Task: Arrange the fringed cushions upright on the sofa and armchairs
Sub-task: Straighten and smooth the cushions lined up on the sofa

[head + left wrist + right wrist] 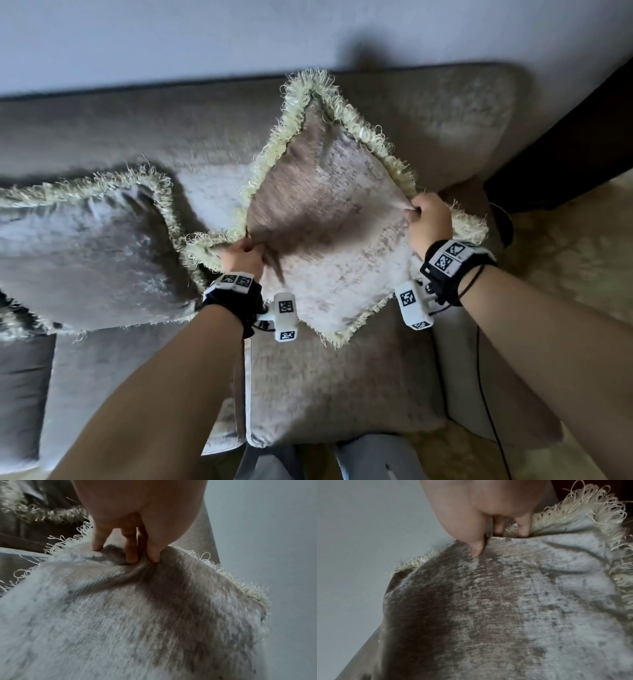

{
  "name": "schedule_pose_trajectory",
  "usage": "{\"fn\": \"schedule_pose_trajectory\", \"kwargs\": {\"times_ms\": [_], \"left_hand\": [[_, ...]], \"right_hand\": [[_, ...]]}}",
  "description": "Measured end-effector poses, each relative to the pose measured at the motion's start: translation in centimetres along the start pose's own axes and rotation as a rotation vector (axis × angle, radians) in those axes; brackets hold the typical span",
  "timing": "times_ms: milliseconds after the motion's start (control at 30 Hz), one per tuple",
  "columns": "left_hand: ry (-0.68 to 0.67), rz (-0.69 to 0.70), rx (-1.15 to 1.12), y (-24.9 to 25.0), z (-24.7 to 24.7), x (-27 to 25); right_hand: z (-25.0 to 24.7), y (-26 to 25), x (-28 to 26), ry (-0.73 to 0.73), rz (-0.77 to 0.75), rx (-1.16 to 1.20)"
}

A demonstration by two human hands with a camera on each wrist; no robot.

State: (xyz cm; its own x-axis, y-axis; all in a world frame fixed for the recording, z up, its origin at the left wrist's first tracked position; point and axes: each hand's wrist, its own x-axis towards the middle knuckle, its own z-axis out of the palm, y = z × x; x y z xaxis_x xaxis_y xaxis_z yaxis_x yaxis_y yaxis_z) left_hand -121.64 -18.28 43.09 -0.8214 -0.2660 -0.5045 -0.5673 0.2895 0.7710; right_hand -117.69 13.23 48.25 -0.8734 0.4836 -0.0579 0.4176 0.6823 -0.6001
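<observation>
A taupe velvet cushion (329,219) with a cream fringe is held diamond-wise above the sofa seat, one corner pointing up at the backrest. My left hand (244,255) pinches its left corner, fingers (132,550) dug into the bunched fabric (154,615). My right hand (428,219) grips the right corner, thumb on the front of the cushion (505,608), fingers (523,527) behind the fringe. A second fringed cushion (89,253) lies slumped on the sofa to the left.
The grey sofa (342,383) has its backrest along a pale wall (239,34). Its right arm (479,113) ends beside dark furniture (565,147). A beige rug (565,257) lies at the right. A black cable (486,394) runs down by my right forearm.
</observation>
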Motion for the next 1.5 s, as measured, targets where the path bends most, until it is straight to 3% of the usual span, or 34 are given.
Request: {"fn": "schedule_pose_trajectory", "kwargs": {"times_ms": [367, 567, 767, 933, 1133, 1300, 1500], "left_hand": [[0.001, -0.022, -0.042, 0.6, 1.7, 0.9], [-0.045, -0.057, -0.045, -0.8, 2.2, 0.4], [-0.032, -0.107, -0.046, -0.6, 2.4, 1.6], [-0.057, -0.073, 0.087, -0.8, 3.3, 2.2], [-0.080, -0.150, 0.159, -2.0, 3.0, 4.1], [-0.049, -0.224, 0.244, -2.8, 2.5, 4.5], [-0.052, -0.237, 0.201, -3.8, 2.5, 4.9]], "right_hand": [[2.7, 4.4, 2.5, 0.042, 0.136, 0.030], [3.9, 5.4, 3.3, -0.068, 0.266, -0.059], [3.5, 5.9, 3.5, -0.109, 0.271, 0.016], [4.2, 5.7, 2.8, -0.147, 0.186, 0.124], [6.4, 4.2, 1.6, -0.091, -0.201, 0.057], [7.2, 4.1, 1.2, -0.109, -0.223, -0.050], [6.9, 2.8, 3.0, -0.142, -0.105, -0.098]]}}
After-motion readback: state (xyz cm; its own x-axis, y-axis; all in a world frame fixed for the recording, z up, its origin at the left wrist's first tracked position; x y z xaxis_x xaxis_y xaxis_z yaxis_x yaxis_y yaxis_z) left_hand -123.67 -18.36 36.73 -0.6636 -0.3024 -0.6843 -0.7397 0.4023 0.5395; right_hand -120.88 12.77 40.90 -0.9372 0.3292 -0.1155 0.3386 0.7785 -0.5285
